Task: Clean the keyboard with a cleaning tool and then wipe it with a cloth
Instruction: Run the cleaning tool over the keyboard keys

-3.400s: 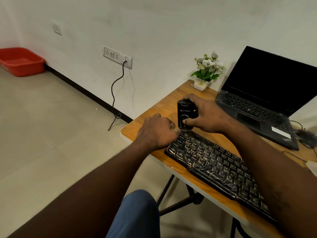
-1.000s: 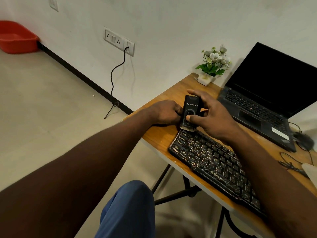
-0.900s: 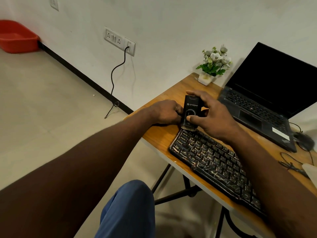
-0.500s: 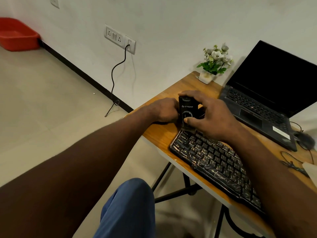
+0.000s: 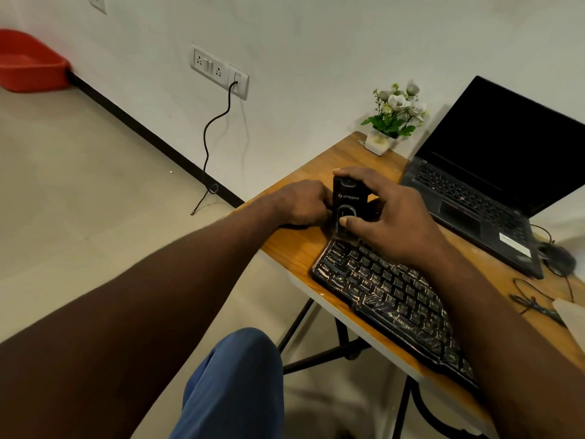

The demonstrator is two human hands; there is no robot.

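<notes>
In the head view, the cleaning tool [image 5: 348, 204] stands upright a little right of the frame's centre, its lower end on the upper-left corner of the keyboard [image 5: 389, 293]. It is a flat, black, rectangular block with pale lettering across its upper face and an oval ring mark below; the bottom edge is blurred.

The right hand [image 5: 389, 223] grasps it, with fingers [image 5: 354, 172] wrapped over the top and the thumb pressed on the ring mark. The left hand [image 5: 304, 202] rests on the bench [image 5: 294, 245] against the tool's left side with its fingers curled in. Whether they grip anything cannot be told.

The keyboard is black with worn pale key legends and a brand name along its near edge. It lies slantwise along the bench's front edge, running toward the lower right.

Toward the upper right are an open laptop [image 5: 493, 191] with a dark screen and a small pot of white flowers [image 5: 392, 118]. A dark mouse [image 5: 557, 258] lies at the right edge.
</notes>
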